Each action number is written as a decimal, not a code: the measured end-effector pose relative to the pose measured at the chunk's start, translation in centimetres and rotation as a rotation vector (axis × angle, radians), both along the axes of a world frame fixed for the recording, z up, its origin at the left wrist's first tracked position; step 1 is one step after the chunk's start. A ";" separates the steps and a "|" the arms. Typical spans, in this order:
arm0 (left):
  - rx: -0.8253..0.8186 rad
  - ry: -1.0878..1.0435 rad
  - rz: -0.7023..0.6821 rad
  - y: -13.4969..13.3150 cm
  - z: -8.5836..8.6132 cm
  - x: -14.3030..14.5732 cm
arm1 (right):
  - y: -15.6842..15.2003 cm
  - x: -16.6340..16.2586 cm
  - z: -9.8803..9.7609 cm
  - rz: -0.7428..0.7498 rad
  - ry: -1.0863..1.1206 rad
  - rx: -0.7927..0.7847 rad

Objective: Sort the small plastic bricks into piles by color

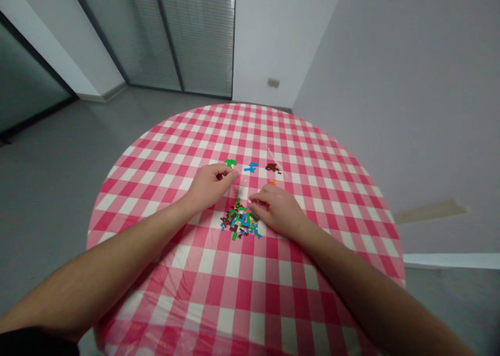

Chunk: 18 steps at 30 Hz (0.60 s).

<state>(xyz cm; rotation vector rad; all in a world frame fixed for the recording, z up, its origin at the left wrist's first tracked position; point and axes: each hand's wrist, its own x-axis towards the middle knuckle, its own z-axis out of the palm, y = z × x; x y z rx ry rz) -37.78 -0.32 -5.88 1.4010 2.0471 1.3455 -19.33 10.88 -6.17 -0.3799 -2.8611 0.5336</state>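
Note:
A mixed heap of small coloured pieces [239, 221] lies on the round table with a red and white checked cloth [242, 288]. My left hand [211, 184] is curled, fingertips pinched together just below a small green group [230, 163]; what it pinches is too small to name. My right hand [275, 207] rests at the heap's right edge, fingers bent and pinched at the pieces. Beyond the hands lie a blue group [251, 167], a dark brown group [272, 167] and a tiny orange group [272, 181].
The table stands in a room corner, with a grey wall [410, 111] to the right and glass doors with blinds [187, 33] at the back. Grey floor [58, 158] spreads to the left.

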 end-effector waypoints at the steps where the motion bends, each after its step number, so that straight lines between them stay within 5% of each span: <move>1: 0.003 -0.002 0.010 0.0 0.0 0.0 | -0.3 -0.2 -0.1 -0.004 -0.016 0.014; 11: 0.010 -0.029 0.024 0.2 0.0 0.2 | -0.4 -0.4 -0.5 -0.019 -0.014 0.007; 18: 0.156 -0.247 0.248 0.5 0.2 -0.4 | -0.4 -0.5 -0.9 0.024 0.003 -0.005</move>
